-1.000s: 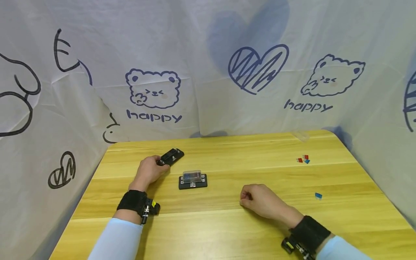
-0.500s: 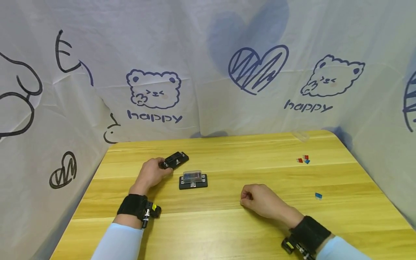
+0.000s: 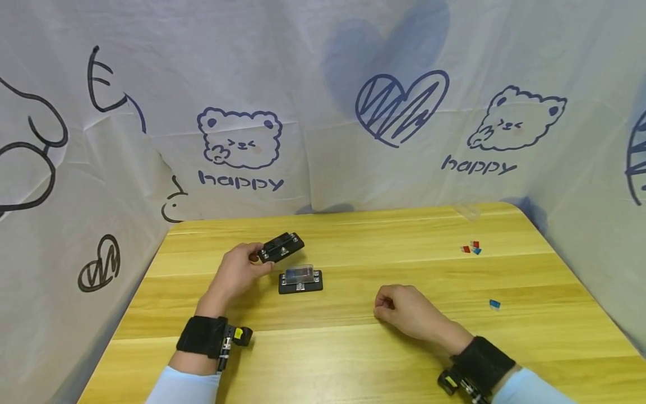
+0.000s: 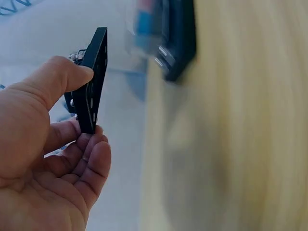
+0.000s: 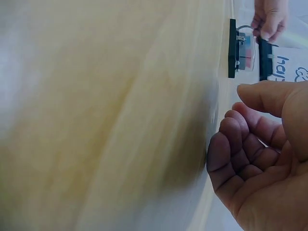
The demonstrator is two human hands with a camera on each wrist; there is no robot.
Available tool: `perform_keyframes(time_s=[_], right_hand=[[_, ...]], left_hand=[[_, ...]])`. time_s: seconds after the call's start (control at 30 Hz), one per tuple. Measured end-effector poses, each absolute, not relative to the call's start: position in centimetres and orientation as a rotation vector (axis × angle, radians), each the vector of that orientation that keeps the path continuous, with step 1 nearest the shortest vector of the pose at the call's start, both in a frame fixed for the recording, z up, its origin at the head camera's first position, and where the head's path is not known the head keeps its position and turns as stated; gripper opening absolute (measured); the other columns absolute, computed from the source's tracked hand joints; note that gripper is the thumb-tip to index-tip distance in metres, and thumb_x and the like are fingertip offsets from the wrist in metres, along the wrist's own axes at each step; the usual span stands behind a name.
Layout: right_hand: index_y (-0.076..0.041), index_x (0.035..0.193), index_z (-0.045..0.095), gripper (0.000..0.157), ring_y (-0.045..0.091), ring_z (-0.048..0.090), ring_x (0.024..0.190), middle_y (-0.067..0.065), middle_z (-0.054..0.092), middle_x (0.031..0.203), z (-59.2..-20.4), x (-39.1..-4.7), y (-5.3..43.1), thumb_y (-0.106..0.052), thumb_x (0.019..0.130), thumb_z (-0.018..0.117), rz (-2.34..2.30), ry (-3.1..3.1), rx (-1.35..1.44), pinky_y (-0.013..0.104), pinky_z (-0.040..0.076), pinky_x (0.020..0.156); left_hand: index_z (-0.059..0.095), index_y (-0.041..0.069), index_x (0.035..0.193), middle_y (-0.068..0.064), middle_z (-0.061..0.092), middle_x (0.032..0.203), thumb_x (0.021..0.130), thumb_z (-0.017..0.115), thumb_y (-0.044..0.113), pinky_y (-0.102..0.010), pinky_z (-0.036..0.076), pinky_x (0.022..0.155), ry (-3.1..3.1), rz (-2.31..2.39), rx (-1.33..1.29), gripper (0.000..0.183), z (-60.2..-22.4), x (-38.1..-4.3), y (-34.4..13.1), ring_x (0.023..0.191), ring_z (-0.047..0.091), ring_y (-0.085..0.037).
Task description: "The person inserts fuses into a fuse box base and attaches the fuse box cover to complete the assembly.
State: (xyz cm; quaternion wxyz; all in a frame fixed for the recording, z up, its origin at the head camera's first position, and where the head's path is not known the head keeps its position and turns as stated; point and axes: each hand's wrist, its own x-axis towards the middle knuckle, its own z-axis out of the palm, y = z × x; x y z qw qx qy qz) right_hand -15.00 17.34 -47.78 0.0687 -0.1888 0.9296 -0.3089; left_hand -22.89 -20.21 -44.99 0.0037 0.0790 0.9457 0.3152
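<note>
My left hand (image 3: 237, 272) pinches one end of a black fuse block (image 3: 281, 247) between thumb and fingers. This block has metal screw terminals and no cover on it, and its underside shows in the left wrist view, raised off the table. Just in front of it on the table sits a second fuse block (image 3: 300, 287), with a clear cover (image 3: 299, 274) over red and blue fuses. My right hand (image 3: 409, 311) rests on the table to the right, fingers loosely curled with nothing in them.
Two red blade fuses (image 3: 465, 249) and a blue fuse (image 3: 476, 251) lie together at the back right. Another blue fuse (image 3: 494, 304) lies nearer, beyond the right hand. A clear piece (image 3: 466, 211) is by the back edge. White cloth (image 3: 323, 112) with drawings surrounds the table (image 3: 323, 359).
My left hand has carried the uncovered fuse block to the right, lifting it and bringing it closer to the covered one. The right hand has stayed put.
</note>
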Motion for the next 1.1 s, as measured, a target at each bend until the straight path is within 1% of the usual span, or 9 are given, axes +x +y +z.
perform_keyframes(time_s=[0.2, 0.3, 0.37, 0.47, 0.57, 0.67, 0.8, 0.93, 1.1], right_hand=[[-0.022, 0.088, 0.065, 0.005, 0.008, 0.054, 0.068, -0.010, 0.060, 0.076, -47.8, -15.2, 17.5, -0.024, 0.089, 0.069, -0.994, 2.831, -0.517, 0.030, 0.047, 0.063], [-0.018, 0.094, 0.066, 0.009, 0.010, 0.054, 0.071, -0.008, 0.060, 0.079, -47.6, -15.2, 17.6, -0.022, 0.087, 0.071, -1.040, 2.846, -0.488, 0.030, 0.048, 0.064], [-0.014, 0.103, 0.066, 0.020, 0.011, 0.054, 0.073, -0.005, 0.060, 0.082, -47.3, -15.2, 17.6, -0.022, 0.086, 0.072, -1.078, 2.852, -0.480, 0.030, 0.048, 0.065], [-0.010, 0.122, 0.060, 0.043, 0.012, 0.053, 0.078, -0.001, 0.060, 0.090, -46.9, -15.3, 17.6, -0.025, 0.084, 0.075, -1.095, 2.862, -0.489, 0.030, 0.048, 0.066], [-0.011, 0.137, 0.049, 0.064, 0.014, 0.054, 0.084, 0.005, 0.059, 0.104, -46.5, -15.1, 17.8, -0.028, 0.081, 0.078, -1.089, 2.868, -0.516, 0.031, 0.048, 0.069], [-0.015, 0.143, 0.043, 0.076, 0.018, 0.055, 0.093, 0.008, 0.056, 0.118, -46.4, -15.0, 18.1, -0.030, 0.079, 0.079, -1.066, 2.860, -0.548, 0.034, 0.049, 0.072], [-0.015, 0.141, 0.048, 0.073, 0.021, 0.055, 0.101, 0.007, 0.055, 0.125, -46.5, -14.7, 18.3, -0.031, 0.077, 0.081, -0.989, 2.844, -0.591, 0.040, 0.051, 0.080], [-0.013, 0.131, 0.057, 0.062, 0.017, 0.055, 0.100, 0.002, 0.059, 0.116, -46.9, -14.6, 18.5, -0.028, 0.076, 0.081, -0.903, 2.824, -0.598, 0.043, 0.049, 0.088], [-0.013, 0.124, 0.062, 0.054, 0.012, 0.054, 0.095, -0.001, 0.061, 0.110, -47.3, -14.6, 18.7, -0.027, 0.076, 0.082, -0.854, 2.830, -0.592, 0.041, 0.048, 0.086]], left_hand=[[0.055, 0.005, 0.132, -0.011, 0.058, 0.109, 0.082, 0.074, 0.032, -0.036, 0.050, 0.072, 2.930, 1.026, 0.385, 0.060, -43.2, -20.8, -17.9, 0.090, 0.055, -0.024], [0.057, 0.006, 0.130, -0.008, 0.059, 0.107, 0.080, 0.076, 0.031, -0.035, 0.050, 0.072, 2.915, 1.039, 0.429, 0.059, -42.9, -19.8, -16.2, 0.088, 0.055, -0.022], [0.059, 0.006, 0.128, -0.006, 0.059, 0.105, 0.079, 0.078, 0.030, -0.033, 0.050, 0.070, 2.904, 1.045, 0.453, 0.058, -43.0, -19.2, -15.1, 0.086, 0.055, -0.021], [0.060, 0.006, 0.128, -0.004, 0.059, 0.104, 0.078, 0.079, 0.030, -0.032, 0.050, 0.069, 2.890, 1.039, 0.502, 0.059, -43.3, -18.4, -13.5, 0.085, 0.056, -0.021], [0.059, 0.007, 0.128, -0.002, 0.059, 0.106, 0.079, 0.078, 0.031, -0.032, 0.050, 0.072, 2.857, 1.009, 0.577, 0.058, -43.9, -17.5, -12.0, 0.088, 0.056, -0.020], [0.058, 0.009, 0.130, -0.002, 0.058, 0.107, 0.081, 0.076, 0.034, -0.033, 0.051, 0.075, 2.816, 0.947, 0.672, 0.058, -44.6, -16.7, -10.5, 0.091, 0.056, -0.018], [0.057, 0.012, 0.131, -0.001, 0.056, 0.103, 0.082, 0.074, 0.037, -0.030, 0.050, 0.073, 2.782, 0.875, 0.768, 0.058, -45.7, -16.1, -8.8, 0.088, 0.054, -0.014], [0.059, 0.012, 0.129, 0.000, 0.055, 0.099, 0.081, 0.074, 0.037, -0.027, 0.048, 0.071, 2.789, 0.815, 0.851, 0.057, -46.8, -15.8, -7.4, 0.081, 0.051, -0.011], [0.060, 0.012, 0.127, 0.002, 0.056, 0.095, 0.079, 0.076, 0.036, -0.023, 0.044, 0.067, 2.813, 0.781, 0.903, 0.056, -47.5, -15.7, -6.5, 0.076, 0.048, -0.009]])
